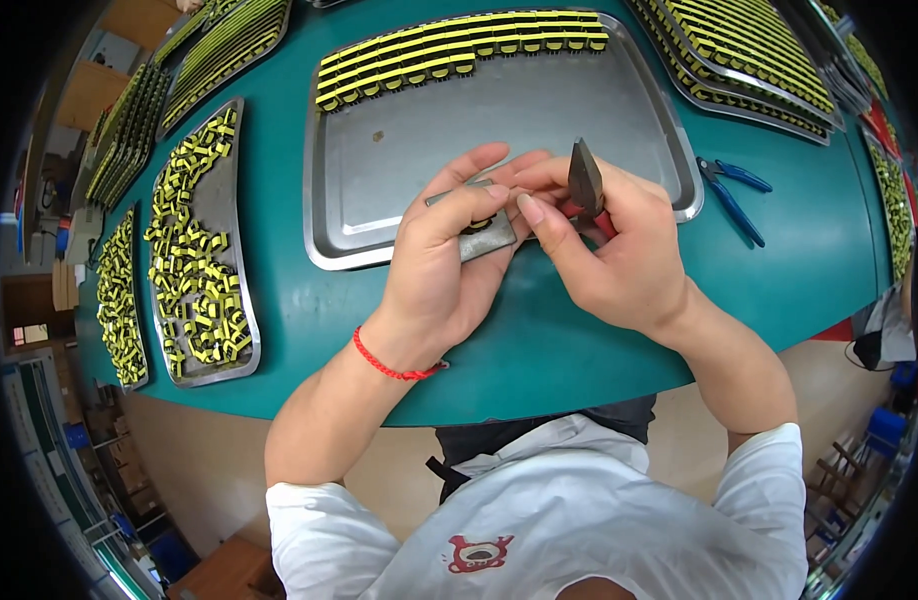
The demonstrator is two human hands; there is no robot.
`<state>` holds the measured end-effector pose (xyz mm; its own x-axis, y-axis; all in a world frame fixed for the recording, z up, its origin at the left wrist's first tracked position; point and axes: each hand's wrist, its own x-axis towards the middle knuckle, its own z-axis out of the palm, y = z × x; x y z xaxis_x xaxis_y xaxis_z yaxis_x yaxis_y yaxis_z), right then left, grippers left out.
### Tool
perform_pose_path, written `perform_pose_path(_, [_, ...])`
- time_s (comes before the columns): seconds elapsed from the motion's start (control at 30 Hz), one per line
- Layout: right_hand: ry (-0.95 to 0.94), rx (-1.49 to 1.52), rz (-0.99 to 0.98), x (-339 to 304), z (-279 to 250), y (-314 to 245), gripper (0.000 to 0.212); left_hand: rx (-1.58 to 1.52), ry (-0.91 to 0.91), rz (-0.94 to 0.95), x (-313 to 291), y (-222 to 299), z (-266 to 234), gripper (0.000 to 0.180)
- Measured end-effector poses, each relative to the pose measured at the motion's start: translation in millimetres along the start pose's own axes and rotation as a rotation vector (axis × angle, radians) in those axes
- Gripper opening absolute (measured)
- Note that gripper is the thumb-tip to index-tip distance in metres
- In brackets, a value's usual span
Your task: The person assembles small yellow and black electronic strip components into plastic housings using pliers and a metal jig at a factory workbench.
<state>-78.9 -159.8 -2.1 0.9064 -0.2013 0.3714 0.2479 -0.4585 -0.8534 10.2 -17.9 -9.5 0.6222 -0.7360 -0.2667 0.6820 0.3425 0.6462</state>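
Note:
My left hand (429, 270) is closed around a flat grey metal block (491, 241), above the near edge of the large metal tray (509, 130). A small dark and yellow part (480, 225) shows at the block, half covered by my thumb. My right hand (634, 245) grips pliers (585, 182) with red handles, their dark jaws pointing up and away from the block. The thumb and forefinger of that hand pinch together at the block's right side, touching my left fingertips. Whatever lies between them is too small to make out.
Rows of yellow and black parts (409, 65) line the tray's far side. Blue-handled cutters (736, 200) lie right of it on the green table (799, 240). At left, a narrow tray (247, 330) holds loose parts. Stacked full trays (744, 60) stand far right, more far left.

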Motion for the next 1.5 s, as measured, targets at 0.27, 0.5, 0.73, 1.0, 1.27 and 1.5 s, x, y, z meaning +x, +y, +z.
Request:
perform_pose_path(0.27, [-0.029,0.015,0.005,-0.6,1.0,0.3,0.021,0.025,-0.017,0.098,-5.2,1.9,7.2,0.042])
perform_pose_path(0.5, [-0.147,0.348,0.181,-14.4,6.1,-11.2,0.039,0.822,-0.213,0.795,-4.6,-5.3,-2.9,0.035])
perform_pose_path(0.73, [-0.082,0.488,0.244,-14.6,14.3,-0.6,0.035,1.427,-0.291,0.758,-14.0,19.8,2.4,0.057])
perform_pose_path(1.0, [-0.081,0.462,0.154,-17.3,15.3,16.7,0.030,1.204,-0.365,0.993,-7.4,12.1,0.8,0.079])
perform_pose_path(1.27, [-0.114,0.565,0.089,-16.0,15.9,15.2,0.033,1.227,-0.372,1.038,-11.7,14.1,3.6,0.087])
perform_pose_path(1.5, [-0.112,0.552,0.098,-20.4,12.9,16.4,0.035,1.222,-0.309,0.991,-16.4,13.4,5.9,0.087])
